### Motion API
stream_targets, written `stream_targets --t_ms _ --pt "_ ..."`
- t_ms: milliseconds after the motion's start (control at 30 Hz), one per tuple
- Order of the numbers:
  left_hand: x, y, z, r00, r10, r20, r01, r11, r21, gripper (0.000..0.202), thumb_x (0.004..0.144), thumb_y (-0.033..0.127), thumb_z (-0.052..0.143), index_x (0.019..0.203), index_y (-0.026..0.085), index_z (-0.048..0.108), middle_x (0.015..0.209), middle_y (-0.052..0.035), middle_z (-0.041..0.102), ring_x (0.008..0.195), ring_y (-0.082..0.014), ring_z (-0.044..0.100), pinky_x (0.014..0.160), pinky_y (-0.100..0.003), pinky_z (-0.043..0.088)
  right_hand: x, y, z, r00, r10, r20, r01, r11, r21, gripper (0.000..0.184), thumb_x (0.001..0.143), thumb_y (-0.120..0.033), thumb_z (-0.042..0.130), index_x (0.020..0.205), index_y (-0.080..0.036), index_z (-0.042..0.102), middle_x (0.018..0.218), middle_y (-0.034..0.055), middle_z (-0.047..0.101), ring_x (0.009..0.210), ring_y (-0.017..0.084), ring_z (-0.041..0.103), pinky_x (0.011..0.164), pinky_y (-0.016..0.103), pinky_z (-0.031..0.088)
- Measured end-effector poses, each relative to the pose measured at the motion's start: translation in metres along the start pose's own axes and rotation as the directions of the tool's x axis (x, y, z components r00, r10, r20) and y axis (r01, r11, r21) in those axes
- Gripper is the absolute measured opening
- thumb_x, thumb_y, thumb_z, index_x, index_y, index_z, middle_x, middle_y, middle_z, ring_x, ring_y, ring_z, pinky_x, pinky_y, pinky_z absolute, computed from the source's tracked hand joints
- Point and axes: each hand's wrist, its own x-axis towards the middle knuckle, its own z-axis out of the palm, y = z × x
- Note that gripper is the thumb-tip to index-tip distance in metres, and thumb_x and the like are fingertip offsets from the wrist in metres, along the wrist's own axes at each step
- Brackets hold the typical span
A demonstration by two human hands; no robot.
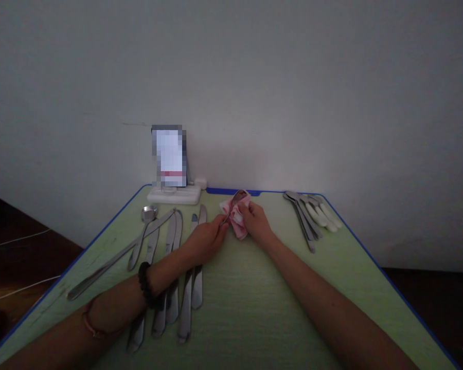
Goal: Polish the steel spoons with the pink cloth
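Note:
My left hand (210, 239) is closed round the handle of a metal spoon (239, 196), whose bowl points toward the wall. A crumpled pink and white cloth (239, 228) lies against the spoon, and my right hand (255, 221) pinches it with closed fingers. Both hands meet above the far middle of the table. Under and beside my left forearm lie several table knives (185, 313), partly hidden by the arm. A spoon with a round, shiny bowl (149, 213) rests at the left among them, near a long-handled metal utensil (96, 272).
Several metal spoons (303, 218) lie at the far right, beside white-handled cutlery (324, 213). A phone (172, 156) with a blurred screen stands on a white stand (173, 195) at the back left. The green table (262, 313) has a blue edge and meets a grey wall (293, 103).

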Motion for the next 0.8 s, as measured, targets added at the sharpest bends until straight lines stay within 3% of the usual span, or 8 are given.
stream_targets --t_ms 200,333,567,800 --pt "-0.001 -0.001 -0.001 0.999 0.033 -0.003 -0.033 0.999 0.027 0.040 0.093 0.031 0.025 0.117 0.015 0.053 0.075 -0.0062 0.065 0.069 -0.0208 0.062 0.065 -0.030 0.043 0.008 0.006 -0.018 0.989 -0.146 -0.019 0.137 0.956 -0.261 0.022 0.082 -0.032 0.040 0.081 -0.016 0.055 0.075 0.0056 0.061 0.067 0.016 0.052 0.063 0.027 0.037" --pt "-0.001 -0.002 -0.001 0.999 0.034 -0.033 -0.036 0.999 -0.040 0.043 0.092 0.031 0.027 0.122 0.014 0.053 0.064 -0.0031 0.060 0.061 -0.0185 0.058 0.063 -0.028 0.042 0.009 0.013 -0.022 0.981 -0.191 0.028 0.193 0.956 -0.221 0.024 0.085 -0.033 0.038 0.089 -0.016 0.054 0.088 0.0085 0.064 0.078 0.018 0.056 0.072 0.029 0.040" --pt "0.003 -0.002 -0.004 0.998 -0.017 -0.060 -0.004 0.941 -0.338 0.039 0.090 0.032 0.033 0.110 0.014 0.061 0.053 0.0033 0.047 0.052 -0.0128 0.047 0.054 -0.023 0.035 0.007 0.009 -0.019 0.984 -0.179 -0.008 0.175 0.966 -0.191 0.025 0.086 -0.034 0.036 0.090 -0.017 0.053 0.088 0.0082 0.063 0.080 0.019 0.056 0.074 0.031 0.041" --pt "0.005 -0.005 0.001 0.990 -0.109 -0.086 0.032 0.780 -0.626 0.031 0.084 0.033 0.043 0.109 0.015 0.050 0.055 0.0082 0.040 0.045 -0.0079 0.034 0.044 -0.018 0.026 0.008 0.009 -0.021 0.992 -0.113 -0.056 0.110 0.993 -0.052 0.032 0.085 -0.044 0.038 0.091 -0.017 0.053 0.088 0.0072 0.062 0.081 0.018 0.055 0.074 0.029 0.042"
